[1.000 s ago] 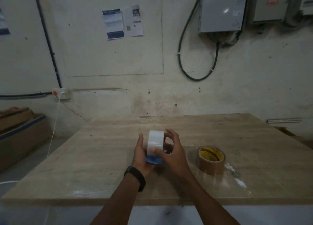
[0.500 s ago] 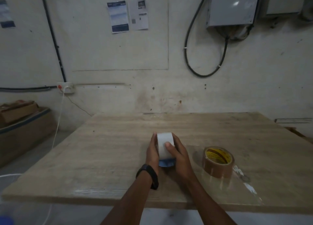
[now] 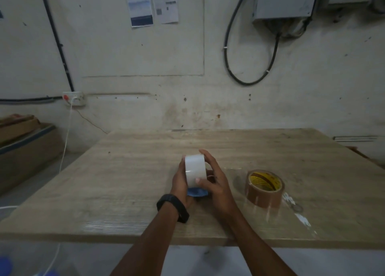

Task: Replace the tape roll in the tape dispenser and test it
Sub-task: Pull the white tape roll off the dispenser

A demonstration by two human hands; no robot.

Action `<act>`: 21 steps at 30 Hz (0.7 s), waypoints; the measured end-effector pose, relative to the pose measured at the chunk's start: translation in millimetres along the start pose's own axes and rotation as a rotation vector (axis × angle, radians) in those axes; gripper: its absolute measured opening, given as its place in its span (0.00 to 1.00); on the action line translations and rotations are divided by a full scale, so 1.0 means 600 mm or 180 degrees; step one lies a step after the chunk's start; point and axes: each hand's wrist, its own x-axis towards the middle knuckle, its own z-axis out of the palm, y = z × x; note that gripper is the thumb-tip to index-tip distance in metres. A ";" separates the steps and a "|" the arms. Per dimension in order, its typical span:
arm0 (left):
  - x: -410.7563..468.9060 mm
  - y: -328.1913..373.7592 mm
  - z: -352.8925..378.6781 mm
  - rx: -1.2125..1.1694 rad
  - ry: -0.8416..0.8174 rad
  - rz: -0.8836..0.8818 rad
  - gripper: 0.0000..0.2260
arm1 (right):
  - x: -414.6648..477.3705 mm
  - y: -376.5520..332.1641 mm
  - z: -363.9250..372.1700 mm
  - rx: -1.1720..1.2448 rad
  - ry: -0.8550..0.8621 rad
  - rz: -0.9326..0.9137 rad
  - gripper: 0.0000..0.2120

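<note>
I am cupping the white tape roll [image 3: 195,172] in both hands, fingers [image 3: 205,155] closed around it, seating it on the blue dispenser [image 3: 196,192]; brown roll [image 3: 264,187] lying at three o'clock.

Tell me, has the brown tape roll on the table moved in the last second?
No. The brown tape roll sits on the same spot by the clear strip stuck to the table; only the head camera shifted.

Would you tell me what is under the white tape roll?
A blue piece shows beneath the white tape roll; both hands, left hand and right hand, cover its remainder.
</note>
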 end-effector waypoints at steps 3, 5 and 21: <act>0.005 -0.004 -0.004 -0.0058 -0.0092 0.0057 0.27 | -0.001 -0.007 0.003 0.0034 0.0148 0.0026 0.34; 0.011 -0.008 -0.007 -0.0074 -0.0173 0.0074 0.25 | 0.000 -0.009 0.005 -0.0032 0.0288 0.0014 0.31; -0.001 -0.002 0.000 -0.0156 -0.0361 0.0046 0.28 | 0.005 -0.014 0.007 -0.0170 0.0705 0.0107 0.21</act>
